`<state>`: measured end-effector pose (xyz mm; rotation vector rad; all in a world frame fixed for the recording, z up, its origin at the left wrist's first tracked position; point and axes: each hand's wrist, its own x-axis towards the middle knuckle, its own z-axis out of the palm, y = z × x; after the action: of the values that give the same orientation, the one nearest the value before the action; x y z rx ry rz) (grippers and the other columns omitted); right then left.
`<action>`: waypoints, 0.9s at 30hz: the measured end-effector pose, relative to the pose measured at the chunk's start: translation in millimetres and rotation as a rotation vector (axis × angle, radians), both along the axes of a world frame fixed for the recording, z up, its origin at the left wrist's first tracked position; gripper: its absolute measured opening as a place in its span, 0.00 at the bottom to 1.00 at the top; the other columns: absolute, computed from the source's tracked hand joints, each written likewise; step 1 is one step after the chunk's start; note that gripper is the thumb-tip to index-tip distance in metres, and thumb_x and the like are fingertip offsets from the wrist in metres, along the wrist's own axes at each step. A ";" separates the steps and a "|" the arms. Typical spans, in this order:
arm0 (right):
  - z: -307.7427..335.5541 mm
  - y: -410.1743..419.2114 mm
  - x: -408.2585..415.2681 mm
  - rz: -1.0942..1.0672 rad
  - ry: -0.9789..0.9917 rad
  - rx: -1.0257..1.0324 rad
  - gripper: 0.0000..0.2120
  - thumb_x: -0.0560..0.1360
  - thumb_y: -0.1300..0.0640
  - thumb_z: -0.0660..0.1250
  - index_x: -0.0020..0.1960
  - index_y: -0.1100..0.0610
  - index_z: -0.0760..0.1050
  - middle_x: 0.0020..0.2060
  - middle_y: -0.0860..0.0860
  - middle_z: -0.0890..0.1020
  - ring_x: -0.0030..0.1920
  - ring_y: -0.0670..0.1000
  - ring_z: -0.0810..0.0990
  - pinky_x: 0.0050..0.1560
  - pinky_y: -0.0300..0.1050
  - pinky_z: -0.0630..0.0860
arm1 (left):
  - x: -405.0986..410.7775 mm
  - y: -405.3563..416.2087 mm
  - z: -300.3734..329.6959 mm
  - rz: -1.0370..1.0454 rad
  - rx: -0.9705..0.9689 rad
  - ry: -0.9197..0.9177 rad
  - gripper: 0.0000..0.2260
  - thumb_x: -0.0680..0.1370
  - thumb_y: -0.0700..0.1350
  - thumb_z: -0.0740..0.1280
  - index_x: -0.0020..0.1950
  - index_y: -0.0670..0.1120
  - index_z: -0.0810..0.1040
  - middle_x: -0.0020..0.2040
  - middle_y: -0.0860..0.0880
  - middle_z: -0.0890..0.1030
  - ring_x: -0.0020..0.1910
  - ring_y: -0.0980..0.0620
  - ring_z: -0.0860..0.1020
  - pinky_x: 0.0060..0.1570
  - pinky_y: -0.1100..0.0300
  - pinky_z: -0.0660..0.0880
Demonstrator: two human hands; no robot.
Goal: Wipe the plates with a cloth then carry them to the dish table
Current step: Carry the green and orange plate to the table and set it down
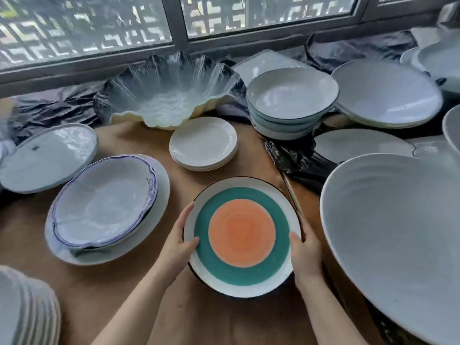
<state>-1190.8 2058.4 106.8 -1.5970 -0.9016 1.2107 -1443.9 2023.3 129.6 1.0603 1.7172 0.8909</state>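
A round plate [242,205] with a white rim, a teal ring and an orange centre is held level over the brown table [119,290], in the lower middle of the view. My left hand [178,245] grips its left edge, thumb on the rim and fingers underneath. My right hand [305,252] grips the right edge the same way. A dark edge under the plate hints at more plates below it, but I cannot tell. No cloth is in sight.
A stack of small white plates [202,143] sits just beyond. Left: a scalloped blue-rimmed bowl [104,200] on a platter and a white plate [47,155]. Right: a huge white bowl [398,240], stacked bowls [291,100] and more dishes. A glass shell bowl [169,88] stands by the window.
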 end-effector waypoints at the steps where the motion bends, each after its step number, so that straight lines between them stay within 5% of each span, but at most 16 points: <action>1: -1.1 5.9 -0.3 -0.010 0.001 0.007 0.23 0.78 0.66 0.59 0.68 0.48 0.72 0.60 0.45 0.79 0.61 0.48 0.76 0.62 0.54 0.74 | -0.7 9.1 -0.8 -0.007 -0.001 -0.005 0.36 0.75 0.30 0.62 0.69 0.68 0.62 0.58 0.82 0.65 0.57 0.84 0.62 0.64 0.64 0.61; 7: -2.6 34.3 -5.0 -0.086 -0.008 0.050 0.25 0.76 0.68 0.58 0.68 0.47 0.73 0.60 0.43 0.79 0.61 0.45 0.76 0.63 0.51 0.74 | -5.2 55.2 -5.0 -0.016 0.001 -0.060 0.36 0.75 0.30 0.63 0.67 0.70 0.64 0.59 0.76 0.70 0.60 0.75 0.69 0.57 0.69 0.69; 13: -8.2 51.8 -5.9 -0.131 -0.009 0.045 0.25 0.76 0.68 0.57 0.70 0.50 0.71 0.64 0.46 0.77 0.65 0.49 0.74 0.66 0.56 0.71 | -11.2 85.0 -11.3 -0.067 0.004 -0.052 0.38 0.74 0.29 0.62 0.69 0.69 0.64 0.69 0.67 0.67 0.68 0.68 0.65 0.66 0.62 0.64; 19: -6.2 61.8 -9.3 -0.168 -0.030 0.026 0.26 0.75 0.67 0.59 0.70 0.49 0.70 0.65 0.46 0.76 0.66 0.48 0.73 0.67 0.56 0.70 | -15.1 96.0 -12.5 -0.093 0.000 -0.077 0.37 0.74 0.29 0.62 0.67 0.71 0.64 0.65 0.67 0.70 0.60 0.72 0.72 0.49 0.75 0.73; 22: -4.6 68.1 -9.9 -0.185 -0.026 0.025 0.26 0.75 0.67 0.59 0.69 0.49 0.72 0.64 0.46 0.77 0.64 0.49 0.74 0.66 0.55 0.72 | -13.9 95.7 -12.6 -0.071 -0.004 -0.107 0.37 0.75 0.29 0.62 0.66 0.71 0.65 0.64 0.62 0.74 0.59 0.63 0.76 0.52 0.67 0.76; 27: -0.9 77.3 -7.4 -0.151 0.010 -0.016 0.24 0.75 0.65 0.61 0.69 0.51 0.71 0.62 0.48 0.77 0.62 0.51 0.76 0.64 0.55 0.73 | -7.7 88.4 -11.4 -0.047 0.002 -0.107 0.36 0.75 0.30 0.62 0.71 0.67 0.62 0.55 0.74 0.75 0.56 0.70 0.76 0.50 0.69 0.74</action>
<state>-1198.3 2135.7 105.9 -1.6395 -0.7521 1.1214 -1451.5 2111.7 118.2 1.0319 1.5977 0.9042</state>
